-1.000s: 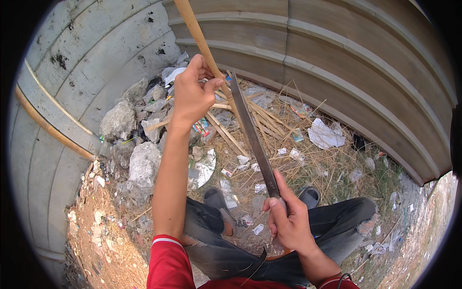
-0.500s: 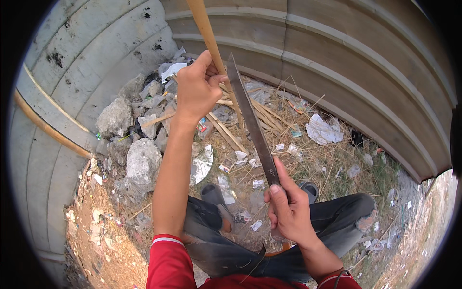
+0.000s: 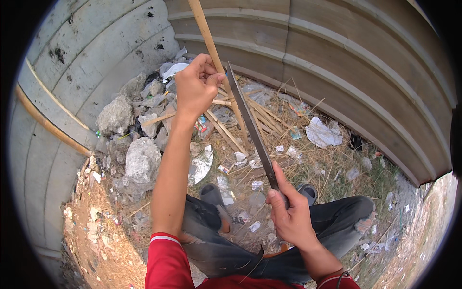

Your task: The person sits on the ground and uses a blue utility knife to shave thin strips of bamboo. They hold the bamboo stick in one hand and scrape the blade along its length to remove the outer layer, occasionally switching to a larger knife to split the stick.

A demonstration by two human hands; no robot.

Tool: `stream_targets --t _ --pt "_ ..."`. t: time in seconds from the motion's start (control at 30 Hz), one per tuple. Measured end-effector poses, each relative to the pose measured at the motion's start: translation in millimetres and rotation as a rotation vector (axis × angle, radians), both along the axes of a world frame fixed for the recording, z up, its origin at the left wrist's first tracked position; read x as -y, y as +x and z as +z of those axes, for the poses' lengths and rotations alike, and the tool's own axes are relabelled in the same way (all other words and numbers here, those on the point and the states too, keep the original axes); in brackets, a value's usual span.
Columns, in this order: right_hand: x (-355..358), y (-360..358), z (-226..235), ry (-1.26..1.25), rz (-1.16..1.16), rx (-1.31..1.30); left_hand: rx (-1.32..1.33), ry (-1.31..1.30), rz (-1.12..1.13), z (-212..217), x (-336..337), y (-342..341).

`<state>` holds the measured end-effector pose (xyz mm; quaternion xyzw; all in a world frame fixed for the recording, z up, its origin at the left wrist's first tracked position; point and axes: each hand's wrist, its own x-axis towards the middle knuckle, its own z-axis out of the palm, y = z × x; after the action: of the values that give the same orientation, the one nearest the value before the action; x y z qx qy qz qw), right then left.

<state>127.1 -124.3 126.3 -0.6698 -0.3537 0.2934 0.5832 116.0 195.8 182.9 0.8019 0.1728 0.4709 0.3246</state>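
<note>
You are looking at even, soft daylight with no hard shadows and no glare. The fisheye view bows the ribbed grey-brown corrugated metal wall (image 3: pixel 337 62) into curves, and a black vignette rings the frame. Focus holds sharp at the centre; the sandy, litter-strewn ground (image 3: pixel 96 231) softens slightly toward the rim.

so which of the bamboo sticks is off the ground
The long bamboo stick gripped upright in the left hand; the other sticks lie flat among the litter.
</note>
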Motion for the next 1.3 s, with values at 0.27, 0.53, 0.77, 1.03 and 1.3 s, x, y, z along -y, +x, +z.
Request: stream_targets --t 0.27,0.53,0.77,1.03,1.3 --pt "-7.9 -6.7 21.9 0.317 -0.120 0.239 0.010 0.069 0.010 5.6 4.5 -0.9" --pt "6.5 8.5 1.5 -0.066 0.029 -0.020 -0.015 0.027 0.009 -2.2 -2.2 -8.0" --pt "-9.6 22.5 33.0 0.302 -0.102 -0.478 0.017 0.135 0.064 3.4 5.9 -7.6" --pt "-11.9 4.5 -6.3 0.304 -0.108 0.233 0.042 0.232 0.065 -1.8 6.6 3.7" --pt "-3.9 9.8 -0.2 0.148 -0.132 -0.277 0.078 0.232 0.052 -5.3 -11.6 -10.3"
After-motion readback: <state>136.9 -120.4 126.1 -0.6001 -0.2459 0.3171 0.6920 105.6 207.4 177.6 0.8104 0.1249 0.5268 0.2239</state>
